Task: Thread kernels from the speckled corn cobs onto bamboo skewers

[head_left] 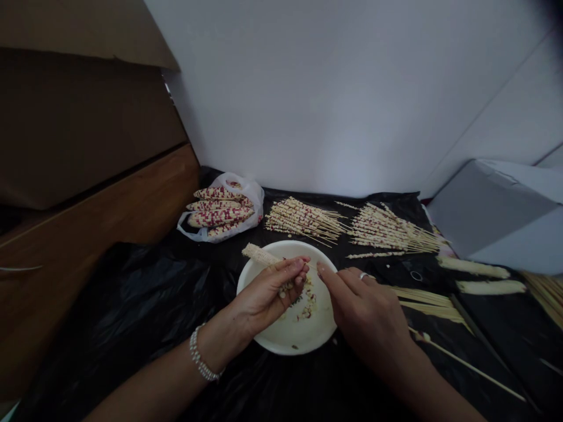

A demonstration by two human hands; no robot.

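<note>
My left hand (pixel 277 287) is closed over the bowl, with loose corn kernels (pixel 285 288) in its curled fingers and its thumb pressed to the fingertips. My right hand (pixel 367 308) grips a thin wooden skewer (pixel 475 367). The skewer's tip end reaches toward my left fingertips, and its other end runs out to the lower right. A few kernels sit on it just past my right hand. Below both hands stands a white bowl (pixel 308 337) with loose kernels inside. A mostly stripped corn cob (pixel 259 254) leans across its rim, partly hidden by my left hand.
Behind the bowl, a plastic bag (pixel 253 193) holds several speckled corn ears (pixel 220 217). Two piles of kernel-threaded skewers (pixel 303 220) lie beside it. Bare skewers (pixel 433 302) and two stripped cobs (pixel 490 287) are at right, near a white box (pixel 497 205). Black plastic (pixel 145 316) covers the surface.
</note>
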